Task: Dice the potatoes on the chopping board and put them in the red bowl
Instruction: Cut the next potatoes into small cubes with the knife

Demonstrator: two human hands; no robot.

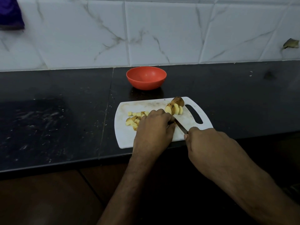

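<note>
red bowl (146,77) sits upright on the black counter (56,114), close to the tiled wall (162,33), and nothing shows inside it. just nearer than it lies the white chopping board (128,137), apart from the bowl, its handle slot (194,113) on the right. the board's near edge comes up to the counter's front lip. diced potato pieces (134,119) are heaped on the board's left half; potato slices (174,109) lean together near the far right, against an uncut potato end (178,101) with its skin on. open dark counter stretches to the left of the board and to the right of it; a purple cloth (11,13) hangs at the top left corner.

left hand (154,127) lies knuckles up over the middle of the board, fingers curled down on something beside the slices; what it holds is hidden beneath it. right hand (206,143) grips the handle of a knife (181,126) at the board's near right edge, fingers wrapped round it, the blade running up to the left hand's fingers.
</note>
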